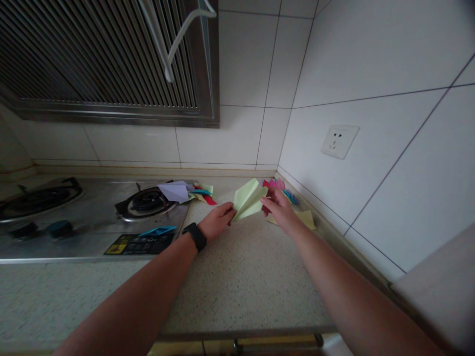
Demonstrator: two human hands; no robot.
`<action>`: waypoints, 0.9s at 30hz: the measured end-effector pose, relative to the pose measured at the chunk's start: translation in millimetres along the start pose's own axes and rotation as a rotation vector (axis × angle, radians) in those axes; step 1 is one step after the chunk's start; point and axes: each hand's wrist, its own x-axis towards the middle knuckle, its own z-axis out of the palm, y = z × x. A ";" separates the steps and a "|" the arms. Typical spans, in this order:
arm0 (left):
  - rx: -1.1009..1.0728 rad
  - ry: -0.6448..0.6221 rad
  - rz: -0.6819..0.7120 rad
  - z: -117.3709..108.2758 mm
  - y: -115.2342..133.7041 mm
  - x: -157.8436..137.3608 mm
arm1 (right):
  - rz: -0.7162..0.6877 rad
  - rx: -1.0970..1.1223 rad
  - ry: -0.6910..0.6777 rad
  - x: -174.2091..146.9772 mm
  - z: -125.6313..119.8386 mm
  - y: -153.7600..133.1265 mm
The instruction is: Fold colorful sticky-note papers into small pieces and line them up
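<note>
A pale green paper airplane (pixel 248 199) is held just above the counter, its folded nose pointing toward me. My left hand (pixel 217 221), with a black watch on the wrist, pinches the plane near that nose. At the far right edge of the plane, my right hand (pixel 281 208) has its fingers closed on the paper; some fingertips are hidden. Under and beside my right hand lies a sheet of yellow paper (pixel 307 218). Behind it are pink folded papers (pixel 276 183) and a blue folded paper (pixel 291 196) by the wall.
Left of my hands, a lilac paper plane (pixel 175 191) and several coloured folded papers overlap the right burner (pixel 146 200) of the gas stove. A blue folded paper (pixel 159 231) lies at the stove's front. A range hood (pixel 111 111) hangs above; a socket (pixel 340 141) is on the right wall.
</note>
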 end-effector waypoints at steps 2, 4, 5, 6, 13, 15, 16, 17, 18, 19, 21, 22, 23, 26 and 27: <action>0.053 0.012 0.050 -1.1 -2.1 1.0 | -0.029 -0.013 0.027 0.9 -1.1 1.1; 0.124 0.032 0.092 -2.5 -4.9 2.0 | -0.073 -0.060 0.043 2.1 -2.3 3.0; 0.161 0.044 0.104 -3.1 -6.1 2.3 | -0.095 -0.097 0.045 2.7 -3.1 4.0; 0.195 0.052 0.110 -3.6 -6.9 2.5 | -0.114 -0.140 0.044 3.3 -3.8 4.8; 0.225 0.076 0.072 -5.1 -6.6 1.9 | -0.217 -0.394 0.007 3.2 -8.2 4.6; 0.219 0.084 0.060 -5.6 -6.4 2.1 | -0.233 -0.437 0.011 2.4 -8.3 1.9; 0.215 0.086 0.054 -5.9 -6.4 2.3 | -0.241 -0.447 0.014 2.0 -8.3 0.3; 0.209 0.087 0.048 -6.2 -6.5 2.6 | -0.247 -0.447 0.016 1.6 -8.1 -1.3; 0.200 0.086 0.040 -6.5 -6.8 2.8 | -0.249 -0.438 0.015 1.2 -8.0 -2.9; 0.189 0.083 0.032 -6.5 -7.2 3.1 | -0.246 -0.424 0.012 0.9 -7.9 -4.3; 0.158 0.079 0.019 -6.2 -8.6 3.8 | -0.225 -0.401 0.000 0.2 -7.9 -6.3; 0.137 0.076 0.012 -5.7 -9.5 4.1 | -0.211 -0.397 -0.007 0.0 -7.9 -6.7; 0.112 0.073 0.003 -5.1 -10.3 4.4 | -0.196 -0.395 -0.016 -0.2 -7.9 -6.7; 0.005 0.078 -0.055 -2.9 -11.4 4.7 | -0.138 -0.352 -0.042 0.0 -8.1 -3.9; -0.042 0.085 -0.087 -2.4 -10.9 4.6 | -0.115 -0.320 -0.047 0.5 -8.1 -2.2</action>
